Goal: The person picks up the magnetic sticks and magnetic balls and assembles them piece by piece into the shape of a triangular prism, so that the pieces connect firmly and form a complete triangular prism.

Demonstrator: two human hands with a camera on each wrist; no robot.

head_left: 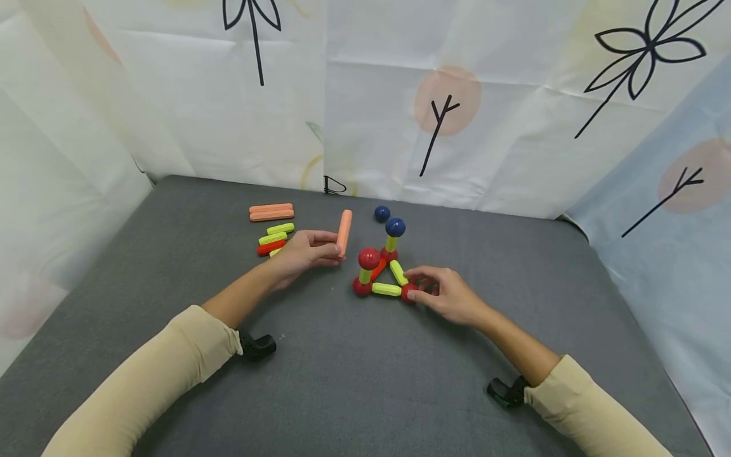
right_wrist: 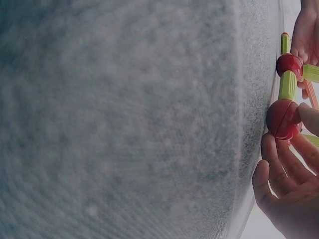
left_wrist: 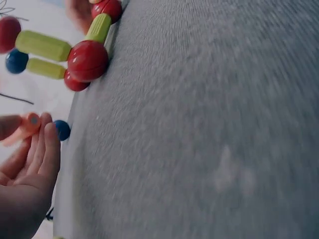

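Note:
My left hand [head_left: 302, 257] pinches a long orange rod [head_left: 344, 231] between thumb and fingers, tilted up beside the build. In the left wrist view, the rod's end [left_wrist: 33, 119] points toward the camera. A triangle of rods joined by red balls lies on the table, with yellow-green rods [head_left: 387, 289] on two sides and a red rod [head_left: 378, 269] on the third. Two yellow-green posts rise from it, one topped by a red ball [head_left: 368, 258], the other by a blue ball [head_left: 395, 227]. My right hand [head_left: 451, 295] holds the right corner's red ball [right_wrist: 283, 119].
Behind the build sits a loose blue ball [head_left: 382, 213]. Two orange rods [head_left: 271, 212] lie at the back left. Nearer, short yellow-green rods [head_left: 280, 228] and a red rod [head_left: 271, 247] lie by my left hand. A patterned cloth [head_left: 371, 127] hangs behind the grey table [head_left: 354, 381].

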